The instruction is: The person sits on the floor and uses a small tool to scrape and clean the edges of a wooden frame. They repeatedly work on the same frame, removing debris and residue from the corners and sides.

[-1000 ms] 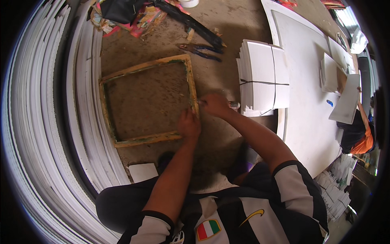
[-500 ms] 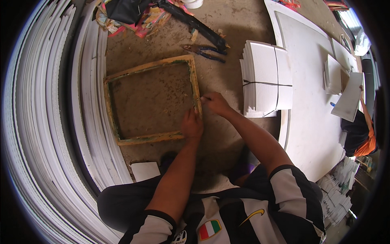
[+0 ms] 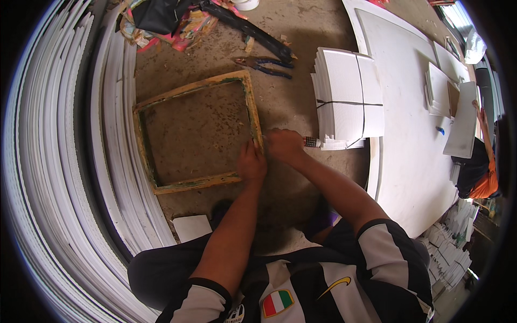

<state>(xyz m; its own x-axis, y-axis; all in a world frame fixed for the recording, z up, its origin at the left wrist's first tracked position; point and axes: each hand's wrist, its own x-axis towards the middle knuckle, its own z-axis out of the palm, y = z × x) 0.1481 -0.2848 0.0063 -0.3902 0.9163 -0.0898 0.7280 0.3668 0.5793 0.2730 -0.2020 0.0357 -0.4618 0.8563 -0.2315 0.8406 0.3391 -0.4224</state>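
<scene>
A worn rectangular wooden frame (image 3: 189, 86), yellowish with green patches, lies on the floor in front of me. My left hand (image 3: 252, 163) is closed round its right side, near the lower right corner. Just outside that same side, my right hand (image 3: 285, 145) is closed on a tool with a checkered black-and-white handle (image 3: 311, 142), whose end sticks out to the right of the fist. The tool's working end is hidden, so its kind does not show. Beyond the frame's upper right corner lie pliers (image 3: 264, 65) with dark handles.
A strapped bundle of white sheets (image 3: 350, 97) stands to the right, beside a large white board (image 3: 409, 124). Long white stacks (image 3: 59, 134) line the left. Dark plastic and scraps (image 3: 183, 27) lie at the back. At far right, another person (image 3: 474, 172) handles a white panel (image 3: 461, 121).
My right hand has turned, and the checkered handle now shows on its right side. The left hand keeps its hold on the frame. The other person's panel has swung more upright.
</scene>
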